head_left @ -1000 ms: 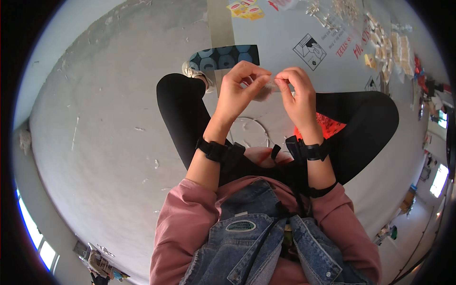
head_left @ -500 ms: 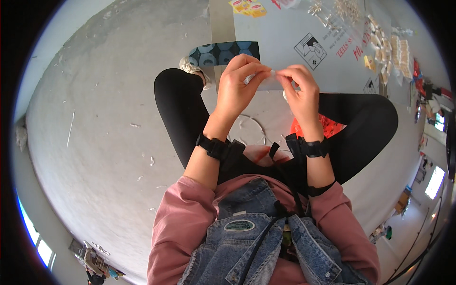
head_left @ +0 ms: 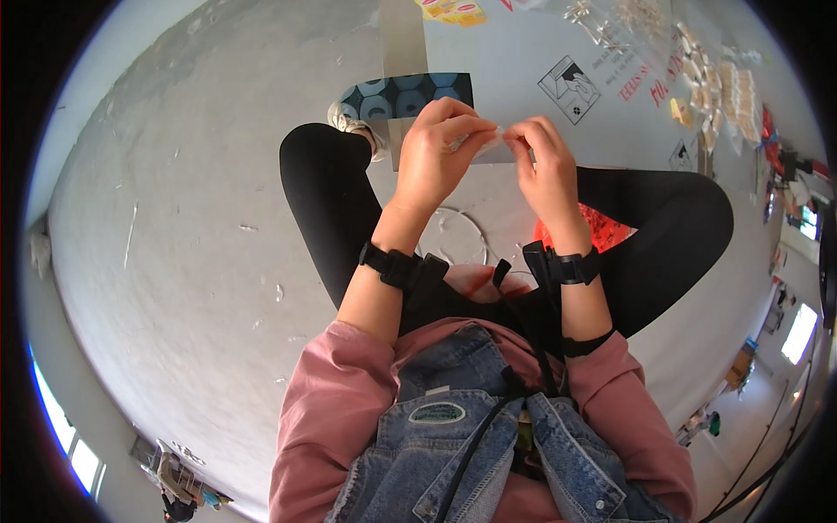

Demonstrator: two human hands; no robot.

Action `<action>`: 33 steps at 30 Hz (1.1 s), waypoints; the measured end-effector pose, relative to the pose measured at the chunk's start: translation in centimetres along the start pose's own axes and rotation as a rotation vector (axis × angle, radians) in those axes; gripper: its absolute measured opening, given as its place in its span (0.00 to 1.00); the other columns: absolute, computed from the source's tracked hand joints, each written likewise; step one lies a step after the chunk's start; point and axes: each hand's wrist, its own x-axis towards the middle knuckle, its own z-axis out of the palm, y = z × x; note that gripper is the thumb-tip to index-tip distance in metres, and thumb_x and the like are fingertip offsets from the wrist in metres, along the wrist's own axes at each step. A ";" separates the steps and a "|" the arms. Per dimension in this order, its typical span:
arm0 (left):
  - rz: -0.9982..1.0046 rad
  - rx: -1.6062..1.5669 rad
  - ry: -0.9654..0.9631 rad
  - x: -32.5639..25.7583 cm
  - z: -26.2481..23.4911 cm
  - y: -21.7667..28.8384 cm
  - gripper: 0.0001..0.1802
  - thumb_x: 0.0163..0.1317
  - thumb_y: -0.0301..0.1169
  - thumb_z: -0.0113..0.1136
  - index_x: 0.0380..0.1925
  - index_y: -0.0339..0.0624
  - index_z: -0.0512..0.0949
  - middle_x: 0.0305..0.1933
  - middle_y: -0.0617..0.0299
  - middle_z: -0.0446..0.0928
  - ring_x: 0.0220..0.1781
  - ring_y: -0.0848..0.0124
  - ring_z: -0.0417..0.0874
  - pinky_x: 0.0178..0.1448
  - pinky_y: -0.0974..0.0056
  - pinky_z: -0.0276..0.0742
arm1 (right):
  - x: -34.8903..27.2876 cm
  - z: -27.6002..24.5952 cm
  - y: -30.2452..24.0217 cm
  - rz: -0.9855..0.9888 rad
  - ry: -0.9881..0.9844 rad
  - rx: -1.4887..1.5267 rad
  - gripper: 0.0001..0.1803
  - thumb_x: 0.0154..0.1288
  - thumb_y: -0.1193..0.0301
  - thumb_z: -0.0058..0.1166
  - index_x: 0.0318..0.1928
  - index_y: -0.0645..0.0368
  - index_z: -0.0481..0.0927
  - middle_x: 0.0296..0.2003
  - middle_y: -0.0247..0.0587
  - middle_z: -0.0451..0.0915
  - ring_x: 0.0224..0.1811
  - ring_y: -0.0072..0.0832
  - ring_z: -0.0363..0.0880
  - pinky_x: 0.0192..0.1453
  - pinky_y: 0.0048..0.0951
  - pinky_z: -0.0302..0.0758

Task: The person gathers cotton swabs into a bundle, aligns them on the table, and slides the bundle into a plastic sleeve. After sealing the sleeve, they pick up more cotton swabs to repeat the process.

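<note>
My left hand (head_left: pixel 432 157) pinches a small translucent, whitish plastic piece (head_left: pixel 492 141) between thumb and fingertips, above the near edge of the grey table. Most of the piece is hidden behind the fingers. Close beside it, my right hand (head_left: pixel 547 166) has thumb and forefinger brought together at the piece's right side. Whatever sits between those right fingertips is too small to make out. Only a narrow gap separates the two hands.
On the grey table (head_left: pixel 497 65) lie yellow packets (head_left: pixel 453 10), a clear bag of thin pale sticks (head_left: pixel 641 17) and bundled pale sticks (head_left: pixel 739 100). A blue-black patterned piece (head_left: pixel 405 96) is at its left edge. Something red (head_left: pixel 602 228) shows by my right leg.
My right fingertips have shifted slightly from the left ones, and more of the translucent piece shows below the left fingers. The view has moved a little.
</note>
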 end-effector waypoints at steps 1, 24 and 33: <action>0.002 0.000 0.000 0.0 0.0 0.0 0.07 0.53 0.23 0.72 0.34 0.41 0.88 0.36 0.62 0.79 0.39 0.65 0.80 0.40 0.62 0.79 | 0.0 -0.1 -0.1 0.038 0.018 0.078 0.05 0.66 0.81 0.57 0.41 0.61 0.78 0.36 0.40 0.78 0.34 0.36 0.77 0.39 0.32 0.74; 0.076 -0.026 0.064 0.0 0.2 0.0 0.07 0.51 0.24 0.73 0.32 0.42 0.88 0.32 0.64 0.79 0.36 0.65 0.79 0.39 0.63 0.76 | 0.8 -0.4 -1.1 0.017 0.066 0.054 0.06 0.62 0.81 0.61 0.37 0.59 0.78 0.36 0.38 0.78 0.39 0.40 0.78 0.41 0.37 0.76; 0.212 0.160 0.083 0.0 0.1 -0.2 0.05 0.48 0.26 0.73 0.27 0.44 0.85 0.31 0.66 0.79 0.37 0.64 0.78 0.40 0.60 0.76 | 0.8 -0.4 -0.6 -0.167 0.052 -0.217 0.08 0.58 0.79 0.63 0.36 0.56 0.78 0.35 0.34 0.80 0.40 0.39 0.76 0.44 0.39 0.72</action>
